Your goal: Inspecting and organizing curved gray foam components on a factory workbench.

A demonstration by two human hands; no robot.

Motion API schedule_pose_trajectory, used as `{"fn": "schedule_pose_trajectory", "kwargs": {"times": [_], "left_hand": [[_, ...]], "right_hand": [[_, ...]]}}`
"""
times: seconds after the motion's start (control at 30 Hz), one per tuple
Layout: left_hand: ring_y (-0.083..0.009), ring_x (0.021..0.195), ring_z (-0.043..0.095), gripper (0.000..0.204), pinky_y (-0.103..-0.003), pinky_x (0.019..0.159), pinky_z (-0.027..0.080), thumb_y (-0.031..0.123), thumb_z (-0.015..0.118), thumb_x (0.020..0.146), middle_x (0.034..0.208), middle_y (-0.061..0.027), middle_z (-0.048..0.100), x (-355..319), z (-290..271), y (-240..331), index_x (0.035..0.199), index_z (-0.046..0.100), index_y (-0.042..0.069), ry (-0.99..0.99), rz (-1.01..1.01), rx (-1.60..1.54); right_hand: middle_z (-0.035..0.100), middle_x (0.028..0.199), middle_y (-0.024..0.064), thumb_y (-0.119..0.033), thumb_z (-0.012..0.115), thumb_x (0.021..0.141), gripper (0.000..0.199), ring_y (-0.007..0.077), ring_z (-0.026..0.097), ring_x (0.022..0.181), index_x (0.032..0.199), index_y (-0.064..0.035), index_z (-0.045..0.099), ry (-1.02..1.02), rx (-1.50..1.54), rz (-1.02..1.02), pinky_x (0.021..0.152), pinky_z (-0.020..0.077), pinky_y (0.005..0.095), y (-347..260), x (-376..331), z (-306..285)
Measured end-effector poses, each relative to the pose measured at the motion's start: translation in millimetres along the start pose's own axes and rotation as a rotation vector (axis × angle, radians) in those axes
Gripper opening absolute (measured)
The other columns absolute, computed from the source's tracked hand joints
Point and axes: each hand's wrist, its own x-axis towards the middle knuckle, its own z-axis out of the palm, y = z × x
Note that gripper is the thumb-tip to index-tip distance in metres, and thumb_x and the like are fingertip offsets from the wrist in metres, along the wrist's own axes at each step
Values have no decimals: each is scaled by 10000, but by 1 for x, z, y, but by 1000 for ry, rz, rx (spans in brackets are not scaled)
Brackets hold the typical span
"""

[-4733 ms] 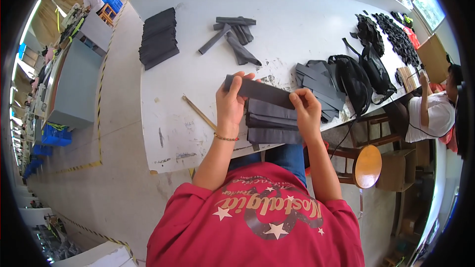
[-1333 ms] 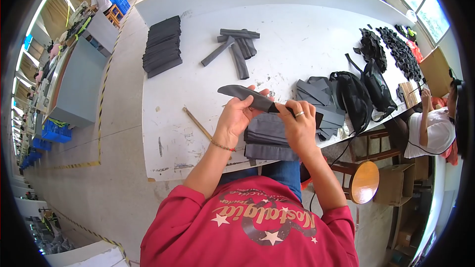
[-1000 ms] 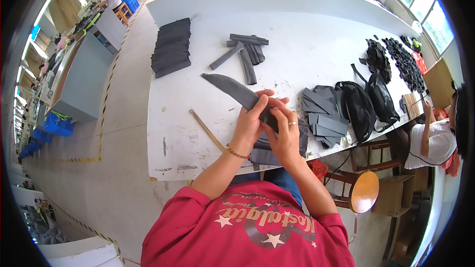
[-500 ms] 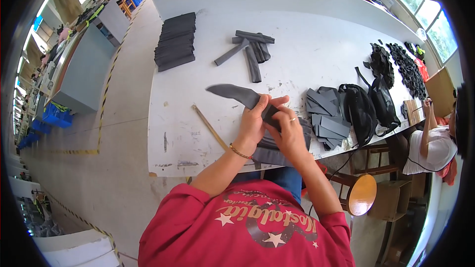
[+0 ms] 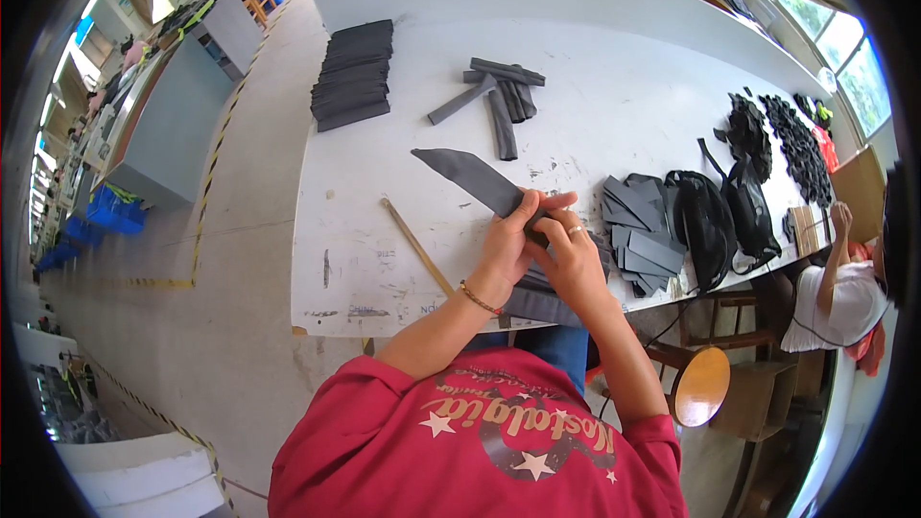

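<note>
A dark grey fabric strip (image 5: 468, 178), with a pointed far end, slants up and left above the white table (image 5: 365, 230). My left hand (image 5: 510, 238) grips it near its middle, thumb on top. At its near end my right hand (image 5: 568, 254) has its fingers closed round the fabric; a ring shows on one finger. Partly hidden under my hands and wrists lies a pile of similar grey strips (image 5: 540, 305) at the table's near edge. A thin wooden stick (image 5: 414, 242) rests to the left of my left hand.
Further off lie a neat stack of dark strips (image 5: 353, 72) and several loose folded strips (image 5: 504, 120). To the right are flat grey pieces (image 5: 645, 240), black bags (image 5: 698, 225) and black scraps (image 5: 796, 144). A round stool (image 5: 699, 395) and another person (image 5: 837, 297) are beyond.
The strip's far end, curved and drooping before, now lies straighter and flatter. Both hands keep their hold. The whole view has shifted slightly.
</note>
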Motion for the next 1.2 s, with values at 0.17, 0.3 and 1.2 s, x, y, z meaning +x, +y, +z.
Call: {"fn": "schedule_pose_trajectory", "kwargs": {"times": [0.17,0.3,1.2], "left_hand": [[-265,1011,647,199,-371,904,503,248,529,996,1090,-222,666,1,-5,1,1045,573,60,27,-5,-33],[-277,993,656,260,-384,911,498,260,521,1000,1015,-193,675,5,24,34,1115,572,33,101,185,18],[-357,1071,631,316,-433,978,468,294,498,1003,947,-138,678,-3,15,1,1111,573,7,-26,159,-89]], "right_hand": [[596,967,155,9,697,776,197,362,618,820,926,-24,572,-11,-34,-34,664,513,408,10,-11,-9],[587,949,138,1,697,775,199,336,617,812,927,-20,570,-47,-55,-53,663,515,413,19,-10,-27],[600,924,135,28,681,790,139,304,622,764,893,-1,593,51,39,-38,657,503,352,6,-2,-16]]}}
